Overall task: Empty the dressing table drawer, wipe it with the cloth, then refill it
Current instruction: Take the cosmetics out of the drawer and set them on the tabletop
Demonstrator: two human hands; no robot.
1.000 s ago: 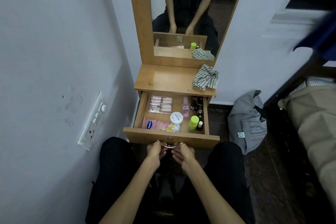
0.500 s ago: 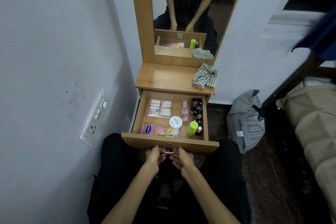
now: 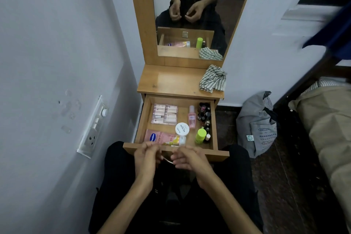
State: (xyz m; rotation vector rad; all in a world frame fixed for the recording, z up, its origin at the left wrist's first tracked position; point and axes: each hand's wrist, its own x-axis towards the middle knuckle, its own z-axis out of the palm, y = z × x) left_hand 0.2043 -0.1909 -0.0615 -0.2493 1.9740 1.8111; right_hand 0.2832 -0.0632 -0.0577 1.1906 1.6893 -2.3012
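Both hands hover just in front of the pulled-out drawer [image 3: 144, 118], over the person's lap. The left hand [image 3: 147, 157] has its fingers loosely curled, knuckles up, with the fingertips near the drawer's front panel; its grip holds nothing that can be seen. The right hand [image 3: 187, 158] is likewise loosely curled, fingers bent inward toward the left, its grip on nothing. Between the two hands a curved metal handle [image 3: 168, 160] shows on the drawer front — whether either hand touches it is hard to tell, since the fingers cover most of it, though neither seems to be wrapped round it.

The drawer stands open and full. At its front left lies a pink lotion tube [image 3: 161, 137] on its side, and just behind that a round white jar [image 3: 182, 129]. A clear pack of small tubes [image 3: 164, 114] sits at the back left. A pink bottle [image 3: 191, 118] lies near the middle, a lime-green bottle [image 3: 200, 135] stands at the front right, and a row of small dark bottles [image 3: 205, 116] runs along the right wall.

On the tabletop [image 3: 171, 81] above — at its right rear corner — lies the crumpled striped cloth [image 3: 213, 79]. The mirror [image 3: 191, 5] behind it reflects both loosely curled hands.
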